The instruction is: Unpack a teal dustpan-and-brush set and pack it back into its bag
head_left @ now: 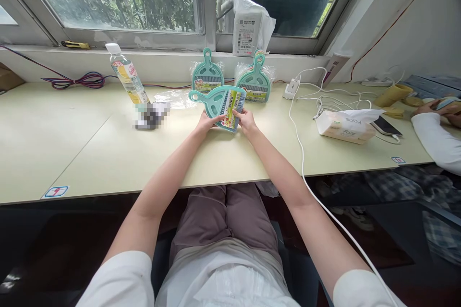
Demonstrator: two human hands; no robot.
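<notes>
A small teal dustpan-and-brush set is held just above the table, its looped handle toward the left. Blue bristles and a yellow-green printed label show on its right part. My left hand grips its lower left edge, with the thumb on the front. On the lower right, my right hand pinches the labelled side, thumb over the label. Behind it, another teal dustpan set leans against the wall below the sill. To the right of that stands a stack of similar sets in clear wrapping.
A drink bottle and a blurred-out item are at left. Clear plastic film lies behind my hands. A white cable crosses the table's front edge. Rightward are a tissue box, a phone and another person's arm.
</notes>
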